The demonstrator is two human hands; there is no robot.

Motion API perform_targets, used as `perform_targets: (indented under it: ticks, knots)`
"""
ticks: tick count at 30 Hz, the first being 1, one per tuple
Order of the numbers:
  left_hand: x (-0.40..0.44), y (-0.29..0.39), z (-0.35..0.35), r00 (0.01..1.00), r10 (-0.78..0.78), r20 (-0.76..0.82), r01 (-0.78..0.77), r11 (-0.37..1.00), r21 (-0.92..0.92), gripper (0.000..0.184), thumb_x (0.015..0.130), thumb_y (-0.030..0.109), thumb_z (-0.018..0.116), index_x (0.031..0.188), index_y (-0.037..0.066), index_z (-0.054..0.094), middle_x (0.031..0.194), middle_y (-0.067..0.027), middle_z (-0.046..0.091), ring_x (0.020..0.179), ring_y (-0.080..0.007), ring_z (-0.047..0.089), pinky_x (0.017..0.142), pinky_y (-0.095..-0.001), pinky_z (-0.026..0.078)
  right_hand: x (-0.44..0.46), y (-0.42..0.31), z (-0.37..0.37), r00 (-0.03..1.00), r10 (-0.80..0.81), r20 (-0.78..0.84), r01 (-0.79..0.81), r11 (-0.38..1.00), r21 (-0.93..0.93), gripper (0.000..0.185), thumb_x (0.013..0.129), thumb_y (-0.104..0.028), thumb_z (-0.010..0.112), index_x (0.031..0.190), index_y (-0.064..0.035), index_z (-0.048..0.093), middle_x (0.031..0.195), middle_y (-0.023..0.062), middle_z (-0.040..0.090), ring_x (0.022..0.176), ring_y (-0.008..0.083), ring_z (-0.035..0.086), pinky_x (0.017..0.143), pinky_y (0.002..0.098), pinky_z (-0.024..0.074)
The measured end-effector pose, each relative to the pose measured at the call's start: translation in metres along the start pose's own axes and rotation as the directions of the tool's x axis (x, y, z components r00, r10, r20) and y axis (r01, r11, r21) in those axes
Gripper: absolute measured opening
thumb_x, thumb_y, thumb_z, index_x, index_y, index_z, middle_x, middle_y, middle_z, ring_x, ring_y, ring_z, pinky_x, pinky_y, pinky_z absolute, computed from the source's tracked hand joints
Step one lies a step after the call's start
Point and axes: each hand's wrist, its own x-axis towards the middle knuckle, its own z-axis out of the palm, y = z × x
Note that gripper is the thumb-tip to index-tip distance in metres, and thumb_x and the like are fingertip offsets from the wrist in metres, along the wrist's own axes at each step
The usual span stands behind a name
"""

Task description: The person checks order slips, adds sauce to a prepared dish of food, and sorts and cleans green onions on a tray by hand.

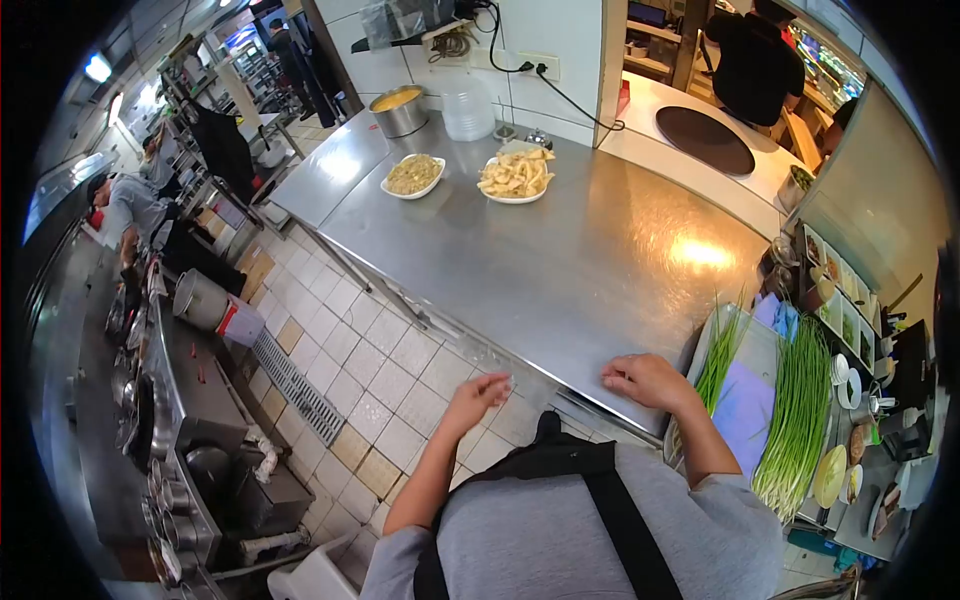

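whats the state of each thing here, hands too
pot, uncovered, part filled
dishes, heaped with food
clear tubs, stacked
plugs, plugged in
green onions, uncut, laid out
left hand, fingers curled, grip unclear
right hand, fingers loosely bent, by counter edge

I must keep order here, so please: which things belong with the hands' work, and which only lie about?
With the hands, seemingly:
left hand, before the steel counter
right hand, at its edge
green onions, to the right

Apparently lying about:
left food dish
right food dish
metal pot
dark round plate
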Motion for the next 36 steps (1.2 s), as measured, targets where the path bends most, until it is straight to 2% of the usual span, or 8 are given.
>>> perform_targets:
  ticks: [7, 13, 16, 20, 23, 27, 30, 36]
  knots:
    - [0.163, 0.064, -0.011, 0.998, 0.049, -0.051, -0.062, 0.948, -0.313, 0.046, 0.089, 0.018, 0.053, 0.129, 0.002, 0.037, 0.096, -0.0106, 0.06, 0.082, -0.0165, 0.06, 0.072, -0.0275, 0.05, 0.058, 0.017, 0.005, 0.994, -0.107, 0.001, 0.107, 0.992, -0.067, 0.023, 0.084, -0.027, 0.052, 0.091, -0.0078, 0.062, 0.089, 0.0115, 0.063, 0.083, 0.0306, 0.059, 0.074, 0.04, 0.0463]
    - [0.307, 0.099, -0.016, 0.968, -0.04, -0.249, -0.113, 0.814, -0.569, 0.075, 0.087, 0.017, 0.054, 0.139, 0.014, -0.001, 0.096, -0.0158, 0.055, 0.074, -0.0233, 0.06, 0.063, -0.0333, 0.054, 0.044, 0.011, 0.008, 0.981, 0.15, -0.121, -0.145, 0.988, 0.046, 0.029, 0.087, -0.034, 0.051, 0.098, -0.0094, 0.062, 0.092, 0.0102, 0.064, 0.084, 0.0277, 0.06, 0.074, 0.0375, 0.0474]
    - [0.342, 0.115, -0.016, 0.955, -0.083, -0.287, -0.126, 0.759, -0.639, 0.065, 0.087, 0.017, 0.053, 0.135, 0.016, 0.009, 0.094, -0.019, 0.054, 0.073, -0.0268, 0.061, 0.062, -0.0362, 0.055, 0.003, 0.007, 0.022, 0.887, 0.46, 0.044, -0.449, 0.834, 0.322, 0.029, 0.088, -0.034, 0.049, 0.1, -0.0104, 0.062, 0.092, 0.0115, 0.063, 0.086, 0.0247, 0.06, 0.077, 0.0357, 0.0463]
    - [0.37, 0.116, -0.026, 0.956, -0.086, -0.282, -0.116, 0.769, -0.628, 0.047, 0.088, 0.017, 0.05, 0.127, 0.014, 0.024, 0.094, -0.0195, 0.054, 0.07, -0.0282, 0.062, 0.058, -0.0359, 0.056, -0.06, 0.014, 0.118, 0.799, 0.6, -0.043, -0.47, 0.667, 0.578, 0.032, 0.087, -0.034, 0.048, 0.094, -0.0065, 0.063, 0.087, 0.0152, 0.063, 0.083, 0.0293, 0.06, 0.076, 0.0374, 0.0458]
    - [0.361, 0.134, -0.033, 0.943, -0.108, -0.316, -0.114, 0.785, -0.608, 0.038, 0.088, 0.014, 0.047, 0.122, 0.008, 0.033, 0.089, -0.0186, 0.055, 0.066, -0.0277, 0.062, 0.054, -0.0332, 0.056, -0.065, -0.087, 0.094, 0.538, 0.802, -0.259, -0.569, 0.573, 0.591, 0.03, 0.085, -0.031, 0.05, 0.092, -0.006, 0.065, 0.095, 0.0165, 0.064, 0.091, 0.0318, 0.06, 0.077, 0.0391, 0.0463]
    - [0.388, 0.126, -0.056, 0.949, -0.05, -0.312, -0.149, 0.8, -0.581, 0.025, 0.083, 0.012, 0.047, 0.104, -0.001, 0.045, 0.076, -0.0152, 0.058, 0.065, -0.026, 0.063, 0.058, -0.0332, 0.058, -0.067, -0.116, 0.083, 0.494, 0.824, -0.277, -0.591, 0.552, 0.589, 0.03, 0.084, -0.03, 0.051, 0.096, -0.0061, 0.064, 0.097, 0.0168, 0.063, 0.093, 0.033, 0.059, 0.078, 0.0394, 0.0462]
    - [0.383, 0.117, -0.064, 0.985, -0.043, -0.164, -0.04, 0.881, -0.472, 0.033, 0.086, 0.015, 0.047, 0.116, 0.001, 0.042, 0.093, -0.0179, 0.06, 0.074, -0.0259, 0.064, 0.058, -0.0312, 0.057, -0.072, -0.036, 0.117, 0.709, 0.699, 0.091, -0.692, 0.665, 0.281, 0.028, 0.084, -0.025, 0.051, 0.101, -0.0067, 0.063, 0.096, 0.0164, 0.064, 0.089, 0.0338, 0.06, 0.078, 0.0393, 0.0471]
    - [0.289, 0.138, 0.011, 0.981, 0.083, 0.174, -0.018, 0.939, -0.344, 0.036, 0.083, 0.014, 0.049, 0.115, -0.003, 0.043, 0.097, -0.0173, 0.06, 0.081, -0.0259, 0.064, 0.067, -0.0337, 0.056, -0.072, -0.029, 0.017, 0.626, 0.597, -0.502, -0.422, 0.8, 0.426, 0.018, 0.082, -0.013, 0.056, 0.096, -0.0042, 0.063, 0.088, 0.014, 0.063, 0.079, 0.0263, 0.061, 0.07, 0.0326, 0.0481]
